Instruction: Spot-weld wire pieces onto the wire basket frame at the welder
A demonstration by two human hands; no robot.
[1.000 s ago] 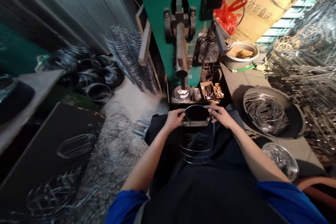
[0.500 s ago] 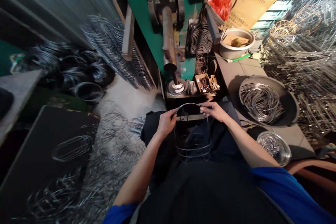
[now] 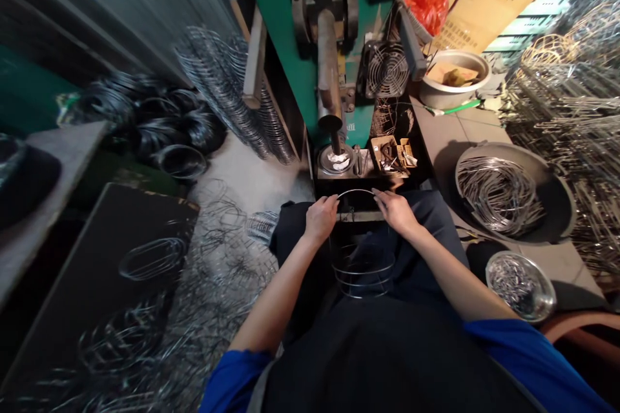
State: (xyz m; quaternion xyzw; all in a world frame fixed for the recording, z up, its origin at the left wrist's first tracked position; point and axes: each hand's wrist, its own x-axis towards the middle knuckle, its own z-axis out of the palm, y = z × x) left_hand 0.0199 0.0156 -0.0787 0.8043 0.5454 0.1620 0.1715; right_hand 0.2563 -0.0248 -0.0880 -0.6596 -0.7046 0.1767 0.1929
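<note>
My left hand point(image 3: 320, 219) and my right hand point(image 3: 394, 211) both grip a wire basket frame point(image 3: 363, 271) above my lap, one at each side of its top. A thin metal wire arc point(image 3: 356, 192) spans between my hands, and a flat crossbar point(image 3: 353, 215) runs just below it. Lower rings of the frame hang over my dark apron point(image 3: 387, 361). Close ahead stands the lower electrode of a green spot-welding machine point(image 3: 334, 160), with its upper arm point(image 3: 329, 77) above it.
A black pan of bent wire point(image 3: 504, 197) and a steel bowl of short wires point(image 3: 520, 287) lie to my right. Stacked wire rings point(image 3: 227, 90), black wire coils point(image 3: 159, 122) and a dark board point(image 3: 97, 271) lie left, with loose wire on the floor point(image 3: 227, 271).
The view has shifted a little with my head. Both hands stay on the frame, and its top arc now sits flatter and closer to the crossbar.
</note>
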